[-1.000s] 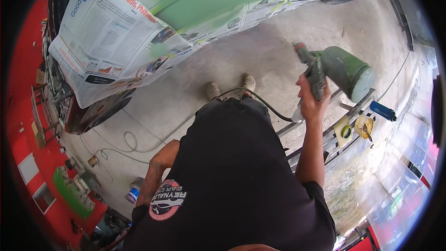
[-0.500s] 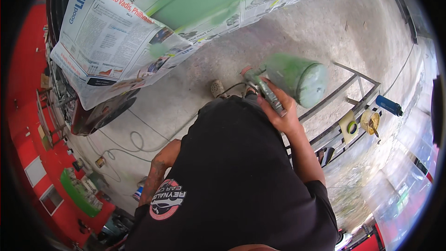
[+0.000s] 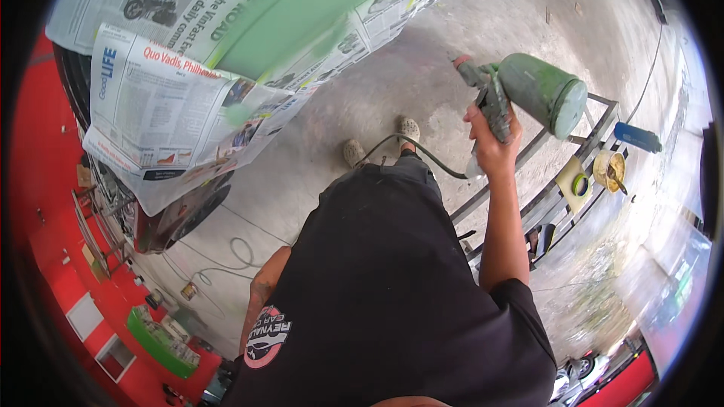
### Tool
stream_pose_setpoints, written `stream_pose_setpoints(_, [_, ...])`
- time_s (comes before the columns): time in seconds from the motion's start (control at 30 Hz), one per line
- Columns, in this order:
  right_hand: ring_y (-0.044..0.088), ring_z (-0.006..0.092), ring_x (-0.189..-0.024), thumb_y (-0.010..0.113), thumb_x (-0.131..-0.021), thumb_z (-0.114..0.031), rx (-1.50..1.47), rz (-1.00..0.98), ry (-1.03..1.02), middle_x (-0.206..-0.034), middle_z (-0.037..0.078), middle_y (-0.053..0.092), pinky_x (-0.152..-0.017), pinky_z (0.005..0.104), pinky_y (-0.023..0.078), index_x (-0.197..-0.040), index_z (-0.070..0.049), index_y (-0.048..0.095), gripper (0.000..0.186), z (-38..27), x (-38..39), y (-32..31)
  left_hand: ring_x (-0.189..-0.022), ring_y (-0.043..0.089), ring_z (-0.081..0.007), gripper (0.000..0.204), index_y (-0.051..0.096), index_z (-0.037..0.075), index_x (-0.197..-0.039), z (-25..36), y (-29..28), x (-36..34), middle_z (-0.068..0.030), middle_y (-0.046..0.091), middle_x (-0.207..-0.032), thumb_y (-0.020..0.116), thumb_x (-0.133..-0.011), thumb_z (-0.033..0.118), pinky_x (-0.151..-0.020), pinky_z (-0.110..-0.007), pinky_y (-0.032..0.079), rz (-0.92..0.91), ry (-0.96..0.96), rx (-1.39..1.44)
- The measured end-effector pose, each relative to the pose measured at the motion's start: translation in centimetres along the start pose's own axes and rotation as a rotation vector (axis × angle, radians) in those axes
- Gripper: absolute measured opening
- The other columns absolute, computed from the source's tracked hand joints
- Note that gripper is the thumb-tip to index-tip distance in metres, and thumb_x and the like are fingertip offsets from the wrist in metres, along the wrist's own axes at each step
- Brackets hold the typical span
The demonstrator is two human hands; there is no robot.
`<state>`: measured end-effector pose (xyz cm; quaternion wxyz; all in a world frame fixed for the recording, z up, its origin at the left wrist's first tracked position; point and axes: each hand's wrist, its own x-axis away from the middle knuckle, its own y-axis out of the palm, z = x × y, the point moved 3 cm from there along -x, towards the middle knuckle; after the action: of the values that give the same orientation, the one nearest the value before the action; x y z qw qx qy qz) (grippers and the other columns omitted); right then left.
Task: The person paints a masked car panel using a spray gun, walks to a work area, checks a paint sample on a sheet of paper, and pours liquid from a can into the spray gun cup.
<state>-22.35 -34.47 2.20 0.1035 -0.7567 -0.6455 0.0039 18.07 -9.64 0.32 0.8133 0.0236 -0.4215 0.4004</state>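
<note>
My right hand (image 3: 494,139) grips a spray gun (image 3: 490,102) with a large green cup (image 3: 543,94) on it, raised over the floor to the right of my legs. A dark hose (image 3: 437,162) runs from it past my shins. At upper left stands a vehicle panel masked with newspaper (image 3: 166,98), its bare area (image 3: 294,15) coated pale green. My left hand (image 3: 275,267) hangs at my left side, mostly behind my dark shirt, fingers hidden.
A metal rack (image 3: 543,211) stands to my right with a blue bottle (image 3: 637,136), yellow tub (image 3: 608,166) and green tape roll (image 3: 579,185). Thin hoses (image 3: 241,249) loop across the concrete floor (image 3: 400,68). A green panel (image 3: 162,343) lies at lower left.
The spray gun dipped toward my body half a second ago and is now lifted up and to the right again. My view has shifted, so the masked panel sits differently in it.
</note>
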Motion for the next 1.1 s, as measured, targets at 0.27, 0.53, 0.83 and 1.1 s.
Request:
stream_pose_setpoints(0.27, [0.065,0.0139,-0.073,0.069,-0.089,-0.010,-0.123,0.191,-0.026,-0.087,0.009,0.069,-0.054,0.0248,0.048,-0.107,0.003,0.064,0.023,-0.4,-4.2,-2.9,-0.087,0.063,-0.0410,0.031,0.067,0.003,-0.086,1.9,-1.0,-1.0,-0.0205,0.068,-0.087,0.070,-0.065,0.026,-0.081,-0.046,0.049,-0.047,0.000,-0.076])
stream_pose_setpoints(0.53, [0.068,0.0176,-0.081,0.069,-0.086,-0.014,-0.180,0.111,0.068,-0.090,0.010,0.069,-0.055,0.0285,0.050,-0.101,0.003,0.066,0.022,-3.8,-7.6,-4.9,-0.088,0.063,-0.0404,0.030,0.068,0.003,-0.086,3.0,-1.3,-1.4,-0.0200,0.068,-0.087,0.069,-0.066,0.026,-0.082,-0.046,0.048,-0.061,-0.003,-0.112])
stream_pose_setpoints(0.83, [0.069,0.0188,-0.079,0.068,-0.086,-0.011,-0.328,0.165,0.005,-0.086,0.010,0.069,-0.054,0.0304,0.050,-0.094,0.002,0.068,0.016,-7.4,-8.4,-5.7,-0.088,0.063,-0.0397,0.029,0.068,0.004,-0.086,3.8,-1.3,-1.7,-0.0194,0.068,-0.086,0.069,-0.066,0.026,-0.083,-0.046,0.048,-0.075,0.004,-0.136])
stream_pose_setpoints(1.1, [0.069,0.0221,-0.090,0.067,-0.087,-0.013,-0.150,0.134,0.240,-0.100,0.012,0.069,-0.057,0.0304,0.052,-0.109,0.003,0.063,0.027,-2.4,-4.6,-6.4,-0.088,0.063,-0.0391,0.028,0.068,0.004,-0.085,4.2,-0.8,-1.0,-0.0188,0.068,-0.086,0.068,-0.067,0.026,-0.084,-0.046,0.048,-0.041,-0.002,-0.131])
